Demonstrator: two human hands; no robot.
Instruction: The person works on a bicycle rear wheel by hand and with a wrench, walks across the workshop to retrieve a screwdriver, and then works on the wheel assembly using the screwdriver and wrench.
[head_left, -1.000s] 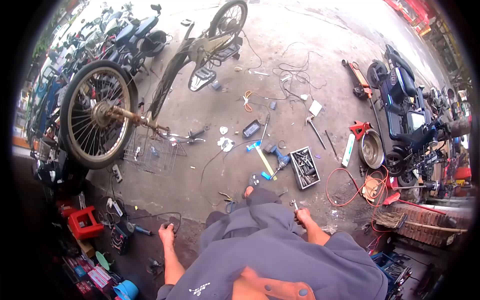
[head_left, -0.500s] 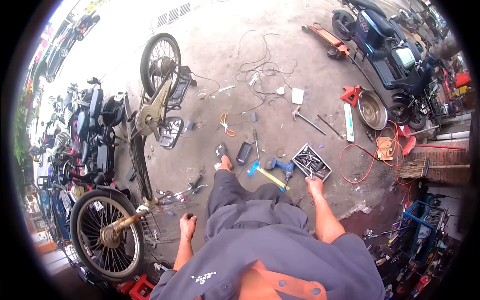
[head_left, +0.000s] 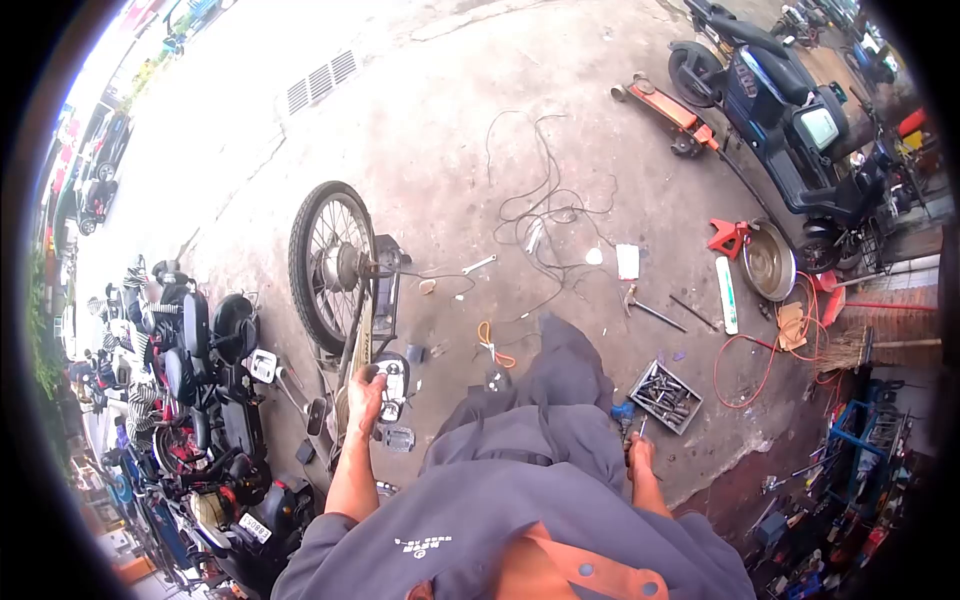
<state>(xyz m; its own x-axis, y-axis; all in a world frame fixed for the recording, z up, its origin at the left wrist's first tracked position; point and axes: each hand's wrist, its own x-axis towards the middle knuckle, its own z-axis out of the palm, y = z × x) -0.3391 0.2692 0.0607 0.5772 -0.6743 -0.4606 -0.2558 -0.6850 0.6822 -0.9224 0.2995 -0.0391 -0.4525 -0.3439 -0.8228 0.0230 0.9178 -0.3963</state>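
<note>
Item: slim metal tool (head_left: 643, 427), one, in my right hand (head_left: 639, 453); fingers closed round its near end, bare end projecting. Long axis: roughly in line with my forearm; free end points forward, away from my body, tipped slightly right.

Item: bicycle (head_left: 363, 335), one, ahead of me on the left, well apart from the tool. Long axis: runs forward from my left side; spoked wheel (head_left: 333, 265) at the far end.

Item: my left hand (head_left: 364, 400), thumb forward, overlapping the bicycle's frame in view; contact and grip, I cannot tell.

Adjacent to my right hand: blue drill (head_left: 622, 411), partly hidden by my clothing; open box (head_left: 656, 414) of metal parts, just beyond, set slantwise.
</note>
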